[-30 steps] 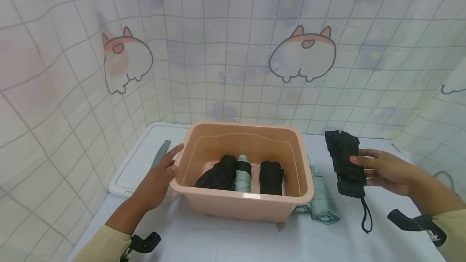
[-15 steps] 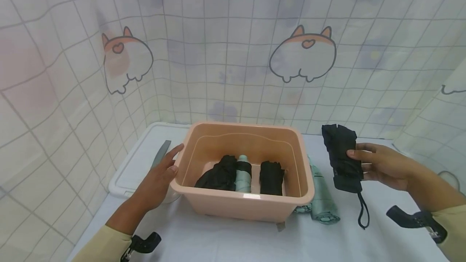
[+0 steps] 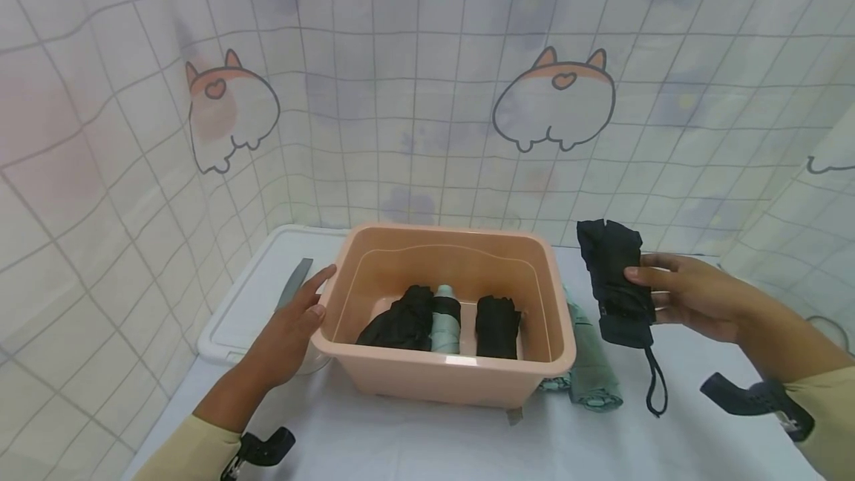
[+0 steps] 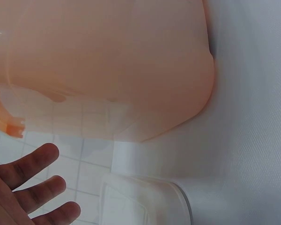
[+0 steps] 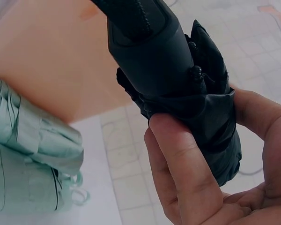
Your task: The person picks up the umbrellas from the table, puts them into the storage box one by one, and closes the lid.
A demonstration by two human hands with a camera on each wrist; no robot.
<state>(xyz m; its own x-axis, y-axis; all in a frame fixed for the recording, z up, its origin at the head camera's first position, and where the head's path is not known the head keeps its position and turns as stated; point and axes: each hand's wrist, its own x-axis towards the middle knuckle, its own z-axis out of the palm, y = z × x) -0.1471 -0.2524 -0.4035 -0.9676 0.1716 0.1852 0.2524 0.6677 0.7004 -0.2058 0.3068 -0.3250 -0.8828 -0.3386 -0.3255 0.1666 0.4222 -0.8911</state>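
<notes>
My right hand [image 3: 701,299] grips a folded black compact umbrella [image 3: 614,284] upright, slightly tilted, to the right of a peach plastic tub [image 3: 441,377]. Its wrist strap dangles below; in the right wrist view, fingers and thumb close round the umbrella's body [image 5: 210,122] beneath the handle. At the tub's left rim rests my left hand [image 3: 287,336], its fingers extended; the left wrist view shows several straight fingertips beside the tub wall. Inside the tub lie a bunched black bundle [image 3: 404,321], a pale green bottle-like thing with a black band [image 3: 445,329], and a black roll [image 3: 497,325].
Beside the tub's right wall lie pale green rolled fabric bundles [image 3: 591,370], partly hidden by it. A white lid-like panel [image 3: 234,318] with a grey strip [image 3: 294,284] lies at left. A grid-patterned curtain [image 3: 414,95] hangs behind the white table [image 3: 427,444].
My right hand has moved left and slightly up with the black umbrella, nearer the tub. The left hand and the tub stay where they were.
</notes>
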